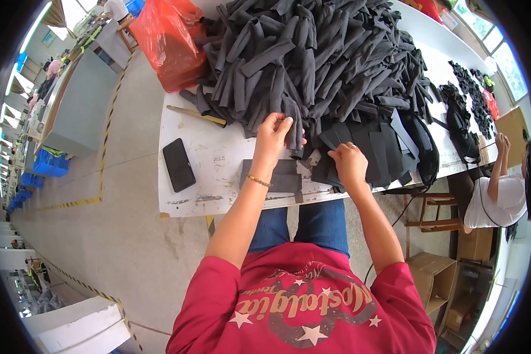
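My left hand point(275, 137) is closed on the end of a dark grey rolled fabric tube point(295, 133) at the near edge of a large pile of similar tubes point(330, 59). Fingers bent, my right hand point(349, 164) pinches at the left side of a fanned stack of flat black fabric pieces point(383, 154); its fingertips seem to grip the edge of one, partly hidden by the hand. Between my forearms, a flat dark grey fabric piece point(271, 183) lies near the front edge of the white table point(218, 197).
Left of my left hand lie a black phone point(179, 165) and a yellowish strip point(194, 115). A red plastic bag point(170, 44) stands at the table's far left corner. At right, another person point(498, 194) sits by the table, near a wooden stool point(436, 212) and dark straps point(457, 121).
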